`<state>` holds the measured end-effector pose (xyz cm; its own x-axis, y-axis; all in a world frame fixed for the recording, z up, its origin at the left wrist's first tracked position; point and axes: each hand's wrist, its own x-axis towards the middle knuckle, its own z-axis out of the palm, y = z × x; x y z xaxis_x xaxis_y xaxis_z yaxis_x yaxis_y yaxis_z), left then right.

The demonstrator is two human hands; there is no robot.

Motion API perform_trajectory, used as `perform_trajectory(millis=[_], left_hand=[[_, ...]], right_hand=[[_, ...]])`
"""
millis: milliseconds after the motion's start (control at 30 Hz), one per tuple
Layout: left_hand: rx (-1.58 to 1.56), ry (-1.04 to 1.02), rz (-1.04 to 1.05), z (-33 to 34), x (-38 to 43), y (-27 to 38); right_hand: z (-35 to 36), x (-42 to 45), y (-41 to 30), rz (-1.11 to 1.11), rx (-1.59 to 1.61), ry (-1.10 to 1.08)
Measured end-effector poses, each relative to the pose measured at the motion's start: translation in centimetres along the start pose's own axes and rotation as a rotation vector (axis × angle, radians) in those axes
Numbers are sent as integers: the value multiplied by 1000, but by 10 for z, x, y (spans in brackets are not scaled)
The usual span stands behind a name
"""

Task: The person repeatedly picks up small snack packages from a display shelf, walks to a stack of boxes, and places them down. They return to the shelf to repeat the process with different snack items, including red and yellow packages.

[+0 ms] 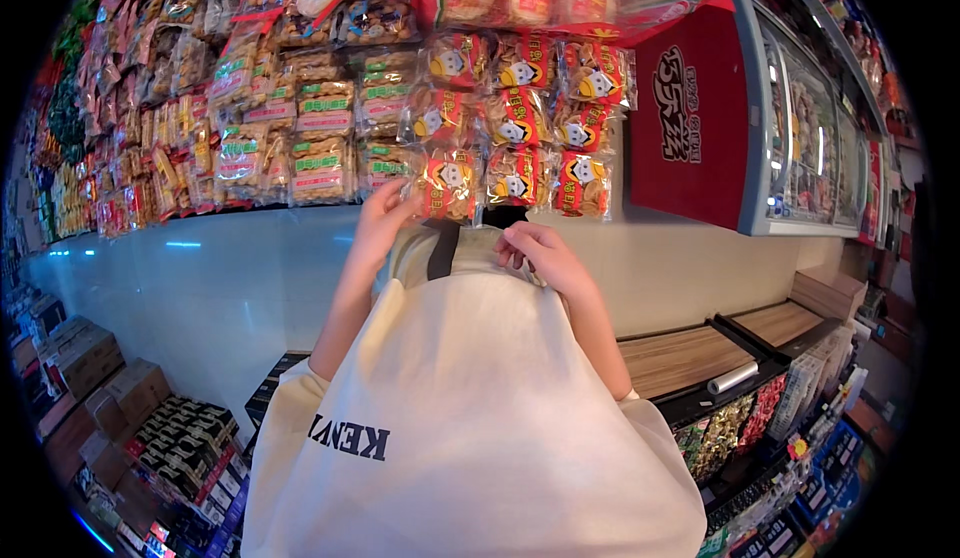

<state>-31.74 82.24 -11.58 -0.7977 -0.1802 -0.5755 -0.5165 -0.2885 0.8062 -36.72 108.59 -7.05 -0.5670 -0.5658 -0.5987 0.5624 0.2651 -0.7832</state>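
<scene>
My left hand [388, 217] is at the left edge of a red-and-clear snack packet [448, 185] in the front row of a display; its fingertips touch or nearly touch the plastic, and whether they grip it is unclear. My right hand [531, 247] hangs just in front of the same row, its fingers curled and nothing visible in them. Beside it, above my right fingers, lies another red snack packet [517, 177], with a third packet [582, 185] to its right. Left of my left hand stand stacked packets of twisted snacks [322, 168] with green and pink labels.
A red-sided chest freezer [694, 115] with glass doors stands at the right. Behind me on the right is a wood-topped counter [686, 357] with a white roll [733, 378]. Cardboard boxes [82, 355] and stacked dark packages [184, 438] stand on the left.
</scene>
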Motion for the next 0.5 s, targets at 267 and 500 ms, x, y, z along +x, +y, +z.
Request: perform_trajectory(millis=[267,500], left_hand=[[-362,-113,-4,-19,-30,19],[-436,-247,30,-4,-57,54]], right_hand=[[29,12,-15,-51,-56,27],[38,2,-43,-204,102,54]])
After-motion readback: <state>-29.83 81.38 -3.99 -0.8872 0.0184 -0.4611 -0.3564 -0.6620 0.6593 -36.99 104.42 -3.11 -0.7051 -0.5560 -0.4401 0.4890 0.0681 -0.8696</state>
